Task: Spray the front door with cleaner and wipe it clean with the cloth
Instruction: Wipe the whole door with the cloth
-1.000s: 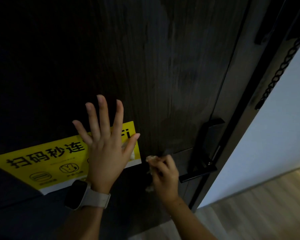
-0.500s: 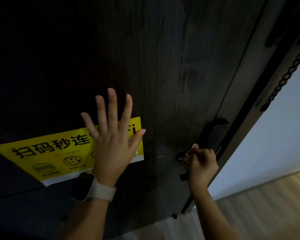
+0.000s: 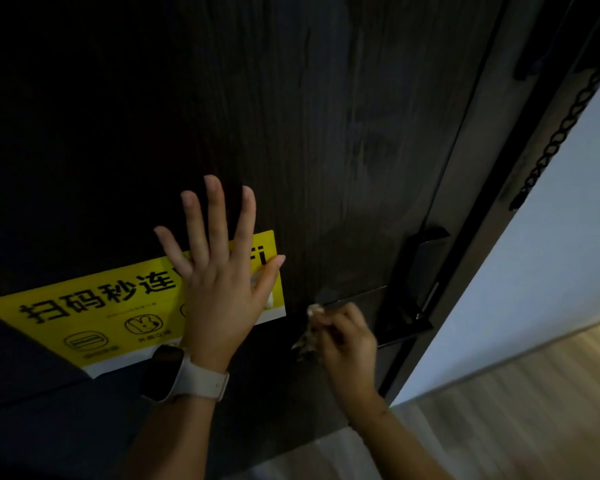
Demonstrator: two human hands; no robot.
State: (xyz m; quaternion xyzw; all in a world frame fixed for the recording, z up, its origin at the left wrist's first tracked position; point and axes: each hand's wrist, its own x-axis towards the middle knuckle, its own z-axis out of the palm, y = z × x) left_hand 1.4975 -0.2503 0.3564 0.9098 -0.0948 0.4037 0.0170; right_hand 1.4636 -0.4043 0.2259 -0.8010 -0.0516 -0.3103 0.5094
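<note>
The dark wood-grain front door (image 3: 326,116) fills most of the view. My left hand (image 3: 219,282) lies flat on it with fingers spread, partly over a yellow sticker (image 3: 94,317); a watch sits on that wrist. My right hand (image 3: 347,344) is closed around a small crumpled cloth (image 3: 309,336) and presses it against the door, just left of the black handle and lock plate (image 3: 413,292). No spray bottle is in view.
A black door chain (image 3: 561,129) hangs on the frame at the upper right. Beyond the door's edge there is a white wall (image 3: 551,271) and light wooden floor (image 3: 516,410) at the lower right.
My right hand with the cloth swept right to the handle half a second ago and has now come back left to the spot beside the sticker. My left hand stayed flat on the door.
</note>
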